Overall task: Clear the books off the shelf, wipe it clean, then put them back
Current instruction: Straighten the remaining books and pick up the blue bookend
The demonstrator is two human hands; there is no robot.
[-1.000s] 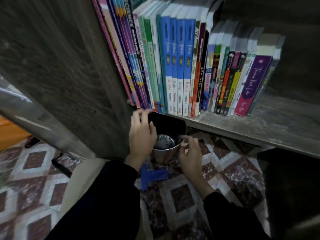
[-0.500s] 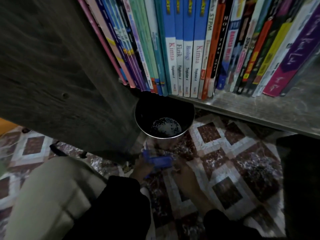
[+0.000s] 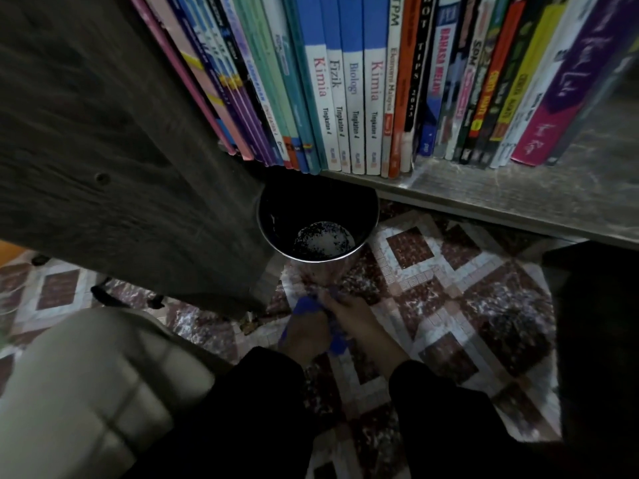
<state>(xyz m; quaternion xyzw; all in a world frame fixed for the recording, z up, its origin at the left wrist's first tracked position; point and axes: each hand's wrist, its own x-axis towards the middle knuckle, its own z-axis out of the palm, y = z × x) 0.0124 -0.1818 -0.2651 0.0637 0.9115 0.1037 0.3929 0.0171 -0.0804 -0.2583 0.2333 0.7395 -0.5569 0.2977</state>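
A long row of upright books (image 3: 349, 98) fills the grey wooden shelf (image 3: 484, 198) along the top of the view. Below the shelf's left end a shiny metal pot (image 3: 318, 233) stands on the floor. Just in front of the pot, low on the floor, my left hand (image 3: 304, 333) and my right hand (image 3: 356, 316) are pressed together around a bunched blue cloth (image 3: 307, 305). Both hands grip the cloth, which shows between and under the fingers. My dark sleeves cover both forearms.
The shelf unit's dark wooden side panel (image 3: 121, 133) rises at the left, close to the pot. The floor (image 3: 466, 288) is patterned red and white tile. My knee in light fabric (image 3: 86, 392) sits at lower left. A dark object (image 3: 601, 340) stands at the right edge.
My hands left the pot's rim and dropped to the floor, where they gathered the blue cloth into a bunch. The view moved closer to the shelf and pot.
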